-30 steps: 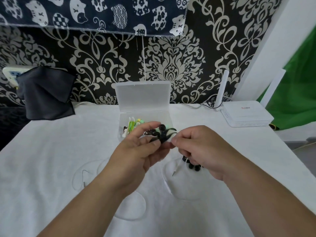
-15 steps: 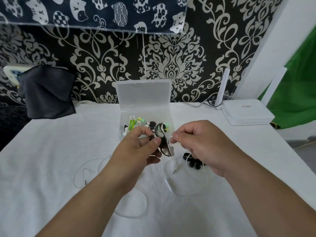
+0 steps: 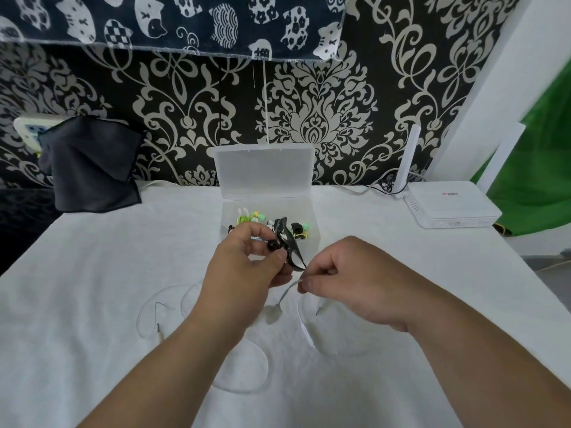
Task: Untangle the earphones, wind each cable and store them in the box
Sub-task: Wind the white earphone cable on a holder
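Note:
My left hand pinches a black earphone with a dark ear hook, held just in front of the box. My right hand pinches a white cable close beside it; the cable droops from my fingers to the cloth. More thin white cable lies in loose loops on the table under and around my forearms, with a jack plug at the left. The clear plastic box stands open behind my hands, lid upright, with green, white and black earphones inside.
A white cloth covers the table. A white router with an upright antenna sits at the back right. A dark cloth hangs at the back left against the patterned wall. A green sheet is at the far right.
My hands have drawn slightly apart. The black earphone has turned in my left hand, and my right hand has dropped lower, pulling out a short length of white cable.

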### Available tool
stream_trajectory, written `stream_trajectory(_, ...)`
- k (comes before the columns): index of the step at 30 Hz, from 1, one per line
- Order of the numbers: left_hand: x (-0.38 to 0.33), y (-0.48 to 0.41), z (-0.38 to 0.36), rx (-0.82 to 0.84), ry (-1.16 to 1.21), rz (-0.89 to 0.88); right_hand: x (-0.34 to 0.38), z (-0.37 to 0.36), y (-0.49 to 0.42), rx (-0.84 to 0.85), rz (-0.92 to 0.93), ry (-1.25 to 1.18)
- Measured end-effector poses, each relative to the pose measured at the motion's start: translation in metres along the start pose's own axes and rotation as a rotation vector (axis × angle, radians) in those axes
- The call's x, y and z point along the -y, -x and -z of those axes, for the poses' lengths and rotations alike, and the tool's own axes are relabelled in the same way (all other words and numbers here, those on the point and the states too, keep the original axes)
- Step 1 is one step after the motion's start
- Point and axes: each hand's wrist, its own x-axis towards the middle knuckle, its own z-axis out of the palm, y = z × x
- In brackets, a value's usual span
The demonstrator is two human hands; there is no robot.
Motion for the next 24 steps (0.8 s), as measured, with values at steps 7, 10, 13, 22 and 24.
stream_trajectory(7, 0.0020, 0.0046, -0.0049, 0.117, -0.231, -0.139, 0.0013, -0.0002, -0.0008, -0.116, 0.039, 0.041)
stream_trajectory(10, 0.0000, 0.0069, -0.0065, 0.146, -0.223, -0.097, -0.0001, -0.0006, -0.0024, -0.172, 0.037, 0.063)
stream_trajectory(13, -0.0015, 0.0077, -0.0066, 0.179, -0.131, -0.023, -0.0008, 0.0000, -0.0039, -0.213, 0.046, 0.023)
stream_trajectory(22, -0.0004, 0.0074, -0.0049, 0.253, 0.048, 0.027, 0.0046, 0.0024, -0.0021, -0.314, 0.026, -0.066)
stream_trajectory(24, -0.0023, 0.0083, -0.0056, 0.258, 0.010, 0.013, 0.0052, 0.0025, -0.0027, -0.327, 0.005, -0.134)
